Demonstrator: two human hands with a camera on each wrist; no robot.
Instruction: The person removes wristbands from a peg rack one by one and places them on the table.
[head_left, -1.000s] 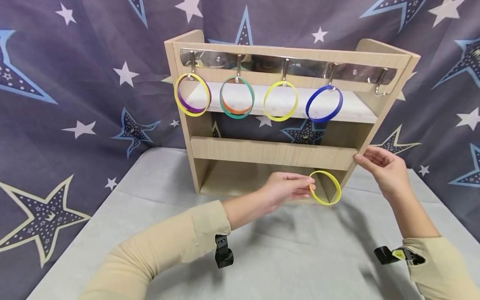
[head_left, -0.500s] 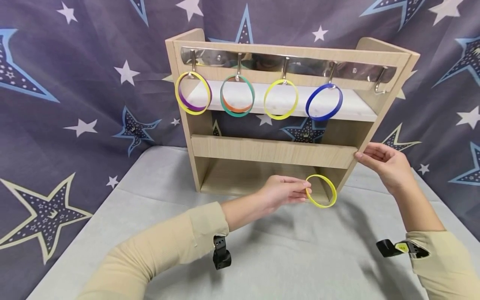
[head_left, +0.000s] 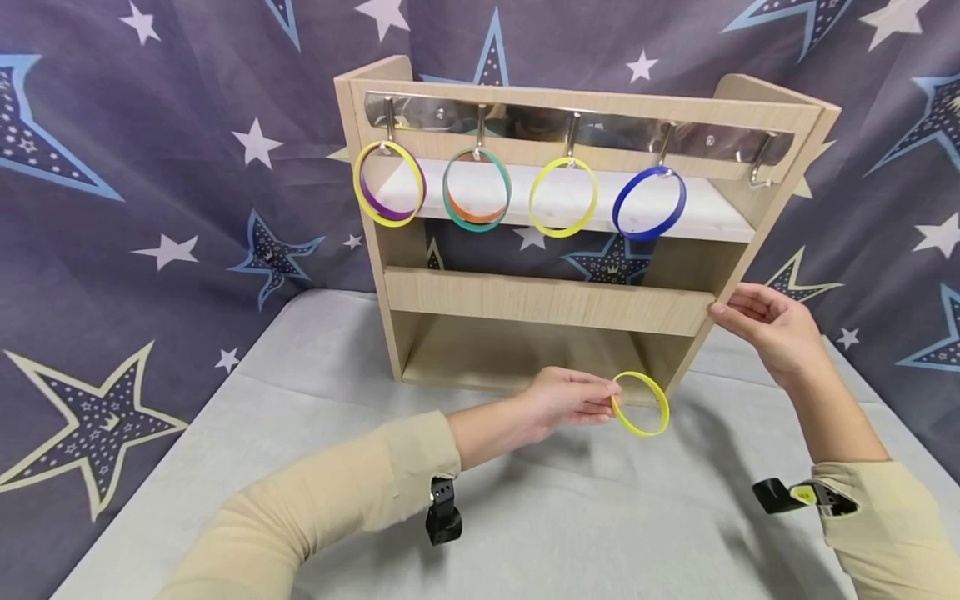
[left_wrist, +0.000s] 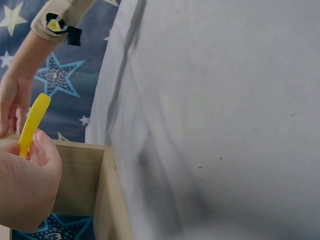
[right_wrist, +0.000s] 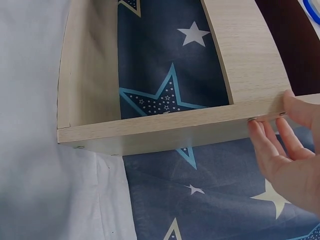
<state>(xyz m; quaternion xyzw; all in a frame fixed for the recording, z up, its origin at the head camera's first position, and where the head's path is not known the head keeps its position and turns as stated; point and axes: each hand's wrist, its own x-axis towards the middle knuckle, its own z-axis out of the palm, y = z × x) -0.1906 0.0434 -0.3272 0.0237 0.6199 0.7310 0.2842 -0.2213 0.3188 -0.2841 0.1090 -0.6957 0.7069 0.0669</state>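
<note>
My left hand (head_left: 566, 404) pinches the left edge of a yellow wristband (head_left: 665, 408), held in front of the lower right part of a wooden shelf unit (head_left: 551, 302). In the left wrist view, the wristband (left_wrist: 35, 120) shows edge-on between thumb and fingers. My right hand (head_left: 776, 329) grips the unit's right side panel, thumb on the front edge and fingers against the outer face (right_wrist: 200, 132). On hooks above hang a yellow and a purple wristband (head_left: 390, 223), a teal one with an orange one (head_left: 477, 227), a yellow one (head_left: 562, 234) and a blue one (head_left: 649, 237).
A metal hook rail (head_left: 540, 125) runs along the unit's top front; its rightmost hook (head_left: 761, 171) carries nothing. A white shelf board (head_left: 465, 196) lies behind the hanging bands. The unit stands on a grey cloth (head_left: 585, 517), before a star-patterned curtain (head_left: 187, 250).
My left hand has drawn the yellow wristband down and slightly left, from the lower compartment's right side toward the cloth in front. My right hand stays on the side panel.
</note>
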